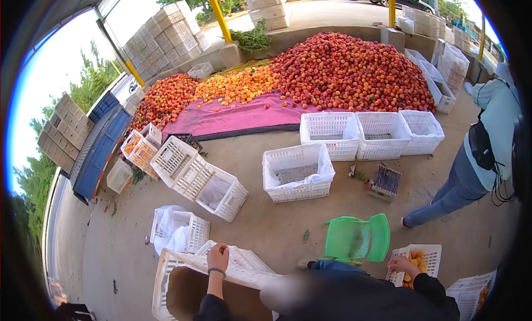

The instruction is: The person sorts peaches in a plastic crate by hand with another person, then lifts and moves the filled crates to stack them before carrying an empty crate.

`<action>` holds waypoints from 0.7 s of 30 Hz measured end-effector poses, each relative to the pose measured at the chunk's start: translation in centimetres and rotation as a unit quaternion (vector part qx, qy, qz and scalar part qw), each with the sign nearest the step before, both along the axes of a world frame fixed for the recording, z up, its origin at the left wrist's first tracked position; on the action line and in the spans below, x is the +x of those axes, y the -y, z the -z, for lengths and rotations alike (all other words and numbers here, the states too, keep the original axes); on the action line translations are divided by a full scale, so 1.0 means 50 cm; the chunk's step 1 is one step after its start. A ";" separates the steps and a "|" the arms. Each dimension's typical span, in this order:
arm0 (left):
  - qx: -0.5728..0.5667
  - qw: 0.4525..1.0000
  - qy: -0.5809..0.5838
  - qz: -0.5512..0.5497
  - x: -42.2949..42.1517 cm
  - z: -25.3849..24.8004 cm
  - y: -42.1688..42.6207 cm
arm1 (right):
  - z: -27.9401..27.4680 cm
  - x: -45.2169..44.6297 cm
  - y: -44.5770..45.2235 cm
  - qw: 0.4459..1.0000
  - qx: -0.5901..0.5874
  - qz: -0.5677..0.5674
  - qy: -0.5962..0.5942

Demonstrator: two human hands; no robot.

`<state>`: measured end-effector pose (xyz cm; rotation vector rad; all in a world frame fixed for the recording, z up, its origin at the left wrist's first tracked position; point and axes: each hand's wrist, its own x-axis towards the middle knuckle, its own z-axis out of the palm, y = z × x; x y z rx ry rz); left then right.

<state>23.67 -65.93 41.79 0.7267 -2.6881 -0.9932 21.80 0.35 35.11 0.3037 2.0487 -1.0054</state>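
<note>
My left hand (pixel 218 257), a band at its wrist, is at the rim of a large white plastic crate (pixel 244 278) at the lower left, its fingers curled. Brown lining shows inside this crate, and another white crate is pressed against its far side. Over on the right, my right hand (pixel 399 265) is at the left edge of a smaller white crate (pixel 431 249) that holds orange fruit (pixel 417 259). Its fingers look bent over that edge, though their tips are hard to see. Between the hands, beyond my dark clothing, stands a green plastic chair (pixel 357 238).
A white lined crate (pixel 296 190) stands ahead, with several more behind and to the left. Red and yellow fruit (pixel 349 71) is heaped at the back beside a pink cloth (pixel 238 115). A person (pixel 482 143) stands right, near a small stool (pixel 386 182). A blue truck bed (pixel 102 149) is left.
</note>
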 end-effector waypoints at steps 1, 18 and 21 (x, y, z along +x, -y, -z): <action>-0.012 0.999 -0.028 0.012 0.001 -0.002 -0.003 | -0.010 -0.001 0.004 1.000 -0.004 0.008 0.002; -0.023 0.998 -0.022 -0.046 0.005 -0.068 -0.048 | -0.017 -0.264 0.124 0.984 0.050 -0.172 0.018; -0.019 0.998 -0.001 -0.062 0.009 -0.069 -0.049 | -0.005 -0.392 0.189 0.962 0.069 -0.264 -0.017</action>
